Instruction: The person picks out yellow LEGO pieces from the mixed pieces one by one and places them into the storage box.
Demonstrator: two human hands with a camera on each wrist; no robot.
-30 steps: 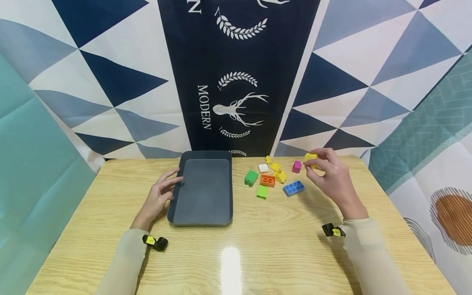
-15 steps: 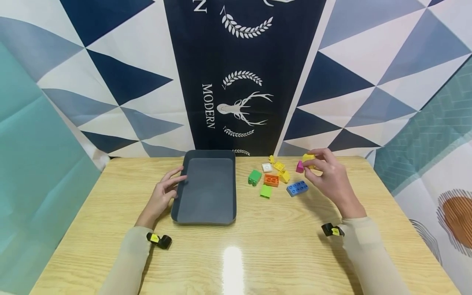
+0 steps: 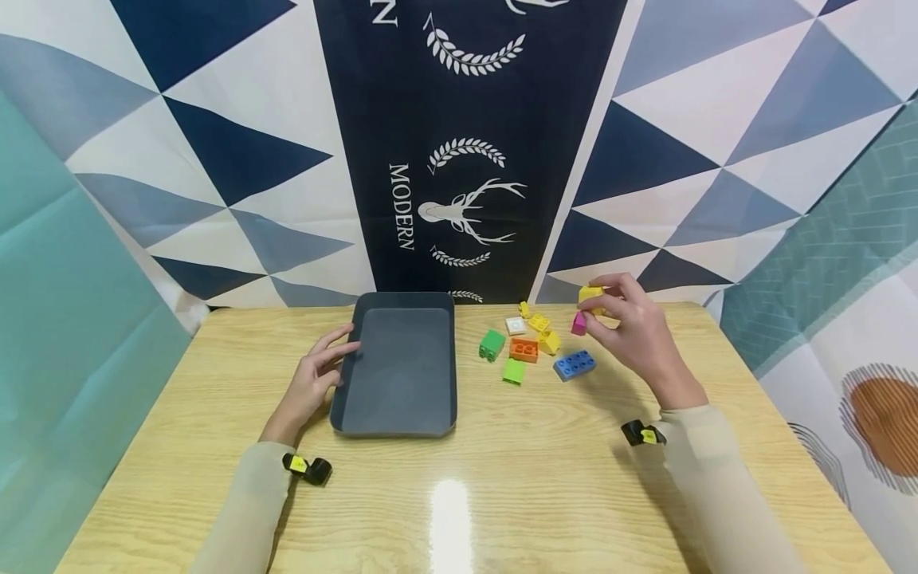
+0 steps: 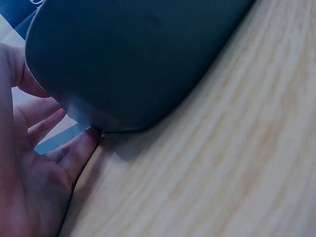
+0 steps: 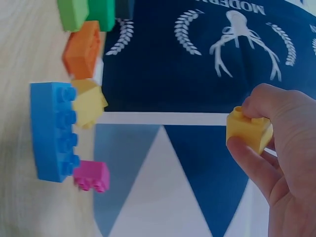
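Held yellow block [image 5: 246, 130] partly covered by the right-hand grip [image 5: 292, 153], tray [image 4: 126, 59] cut off by left wrist view's top edge, worktop [image 4: 222, 163] blurred there

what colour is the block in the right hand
The block is yellow, seen best in the right wrist view.

Bright head view, white glare on tabletop [image 3: 545, 470], soft shadows, dimmer bluish wrist views

Backed by a wall cloth [image 3: 667, 167] of blue and white triangles with a navy deer panel [image 3: 469, 112], flanked by a teal sheet [image 3: 57, 319], fronted by a wood-grained surface [image 3: 559, 470] catching bright glare [image 3: 450, 522].
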